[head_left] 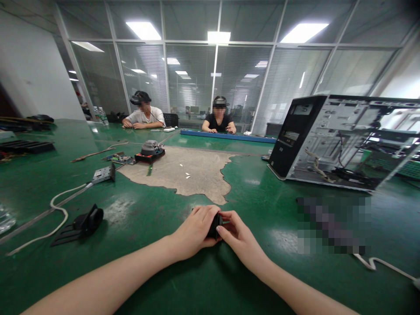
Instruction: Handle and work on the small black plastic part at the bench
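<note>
A small black object is held between both hands just above the green tabletop, or resting on it; which of the two I cannot tell. My left hand wraps over it from the left, with the fingers covering much of its surface. From the right, my right hand grips its edge between thumb and curled fingers. Its exact kind is hidden by the hands. To the left lies a black plastic bracket with a round part on it.
An opened computer tower stands at the right, a blurred-out dark strip before it. Ahead are a bare brown patch, a heatsink fan and a metal drive part. A white cable runs left. Two people sit opposite.
</note>
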A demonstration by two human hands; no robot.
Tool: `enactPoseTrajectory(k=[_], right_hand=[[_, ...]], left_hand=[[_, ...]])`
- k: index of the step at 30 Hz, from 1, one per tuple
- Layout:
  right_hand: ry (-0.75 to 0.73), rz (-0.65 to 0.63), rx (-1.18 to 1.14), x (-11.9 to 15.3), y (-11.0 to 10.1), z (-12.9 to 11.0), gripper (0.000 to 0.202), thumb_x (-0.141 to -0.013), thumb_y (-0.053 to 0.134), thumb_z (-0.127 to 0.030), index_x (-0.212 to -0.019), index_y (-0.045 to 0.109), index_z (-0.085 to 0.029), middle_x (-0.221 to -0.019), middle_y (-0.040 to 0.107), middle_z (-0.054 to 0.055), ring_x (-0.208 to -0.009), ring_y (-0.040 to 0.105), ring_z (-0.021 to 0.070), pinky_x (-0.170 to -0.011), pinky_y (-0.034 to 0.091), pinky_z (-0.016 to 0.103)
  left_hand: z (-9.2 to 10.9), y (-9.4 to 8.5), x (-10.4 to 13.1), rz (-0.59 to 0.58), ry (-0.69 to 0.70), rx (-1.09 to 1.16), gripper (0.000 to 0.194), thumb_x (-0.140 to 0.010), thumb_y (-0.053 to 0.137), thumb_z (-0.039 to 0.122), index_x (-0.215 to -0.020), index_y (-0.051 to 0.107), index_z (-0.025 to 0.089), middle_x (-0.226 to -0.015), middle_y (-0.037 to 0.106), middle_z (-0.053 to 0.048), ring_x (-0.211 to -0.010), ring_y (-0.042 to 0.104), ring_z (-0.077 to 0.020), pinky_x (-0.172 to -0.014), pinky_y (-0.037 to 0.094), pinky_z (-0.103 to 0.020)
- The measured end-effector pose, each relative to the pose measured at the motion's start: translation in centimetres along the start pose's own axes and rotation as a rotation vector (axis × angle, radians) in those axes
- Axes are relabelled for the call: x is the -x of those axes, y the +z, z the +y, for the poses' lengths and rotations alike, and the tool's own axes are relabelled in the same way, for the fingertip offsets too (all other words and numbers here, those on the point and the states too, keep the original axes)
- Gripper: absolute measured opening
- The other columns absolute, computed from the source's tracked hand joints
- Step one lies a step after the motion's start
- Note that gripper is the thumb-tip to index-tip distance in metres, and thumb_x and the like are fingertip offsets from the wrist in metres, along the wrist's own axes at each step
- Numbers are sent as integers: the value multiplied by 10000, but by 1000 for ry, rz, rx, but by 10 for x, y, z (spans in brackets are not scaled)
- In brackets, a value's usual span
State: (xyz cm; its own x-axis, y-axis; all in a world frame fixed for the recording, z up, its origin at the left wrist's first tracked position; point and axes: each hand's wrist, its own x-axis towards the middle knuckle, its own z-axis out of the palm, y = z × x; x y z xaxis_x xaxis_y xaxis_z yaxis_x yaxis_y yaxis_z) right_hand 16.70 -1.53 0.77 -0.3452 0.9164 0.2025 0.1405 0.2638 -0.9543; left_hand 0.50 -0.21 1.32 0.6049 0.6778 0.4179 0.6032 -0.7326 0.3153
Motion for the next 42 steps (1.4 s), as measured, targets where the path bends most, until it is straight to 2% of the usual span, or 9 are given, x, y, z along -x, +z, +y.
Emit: enactPoseTrajectory(k=[4,8,10,15,18,23,28,35,42], right_hand=[[-33,72,34,0,-2,-3,225,-715,554,-174,-926,481,-201,-907,571,26,-863,563,172,-729,473,295],[74,285,18,-4,-9,0,231,-670,575,-224,-873,471,-195,-842,563,18,-796,556,172,-694,459,301],[117,326,-1,-5,-10,1,231,-670,581,-249,-864,470,-193,-834,563,18,-779,556,168,-705,457,310],[70,67,-140,-6,-6,3,248,-683,617,-287,-877,486,-204,-835,586,1,-726,591,149,-655,485,289],[90,-20,-110,-10,-7,4,218,-723,597,-306,-892,538,-180,-842,619,20,-751,604,162,-665,498,295],[5,-4,86,-7,-6,1,198,-785,528,-279,-954,571,-186,-901,635,37,-838,602,190,-755,484,319],[-118,64,251,6,1,-2,321,-794,513,-236,-1115,503,-231,-1034,578,54,-948,555,203,-802,470,331],[-30,37,24,-2,0,0,177,-822,474,-286,-963,535,-198,-901,593,38,-830,586,181,-701,507,298],[23,19,-59,-4,-1,6,171,-817,482,-291,-955,501,-193,-892,569,31,-806,579,164,-692,505,295]], left_hand=[[-1,1,0,2,-4,7,599,-684,596,150,-1184,272,207,-1124,476,-74,-1026,453,-235,-875,359,-402],[-2,4,-1,22,-10,7,621,-673,637,198,-1181,279,197,-1128,475,-82,-1035,448,-240,-884,357,-398],[-3,5,-1,25,-10,1,633,-667,647,203,-1181,279,192,-1133,475,-83,-1034,448,-239,-888,355,-396],[-2,4,0,21,-6,2,621,-677,632,185,-1183,273,206,-1132,476,-77,-1027,457,-237,-875,367,-403],[-1,3,0,30,5,1,624,-689,630,191,-1192,260,214,-1145,472,-79,-1029,458,-241,-880,363,-416],[-2,4,1,28,16,-15,626,-699,620,187,-1202,248,208,-1157,463,-88,-1042,450,-250,-886,357,-424],[-3,4,1,18,17,-32,648,-676,622,146,-1201,246,194,-1167,457,-86,-1043,445,-242,-887,353,-408],[-3,5,0,25,21,-24,637,-688,627,177,-1201,249,189,-1153,465,-85,-1034,446,-242,-884,359,-401],[-3,4,0,22,1,-14,622,-678,643,178,-1180,275,187,-1137,473,-74,-1019,445,-231,-886,357,-384]])
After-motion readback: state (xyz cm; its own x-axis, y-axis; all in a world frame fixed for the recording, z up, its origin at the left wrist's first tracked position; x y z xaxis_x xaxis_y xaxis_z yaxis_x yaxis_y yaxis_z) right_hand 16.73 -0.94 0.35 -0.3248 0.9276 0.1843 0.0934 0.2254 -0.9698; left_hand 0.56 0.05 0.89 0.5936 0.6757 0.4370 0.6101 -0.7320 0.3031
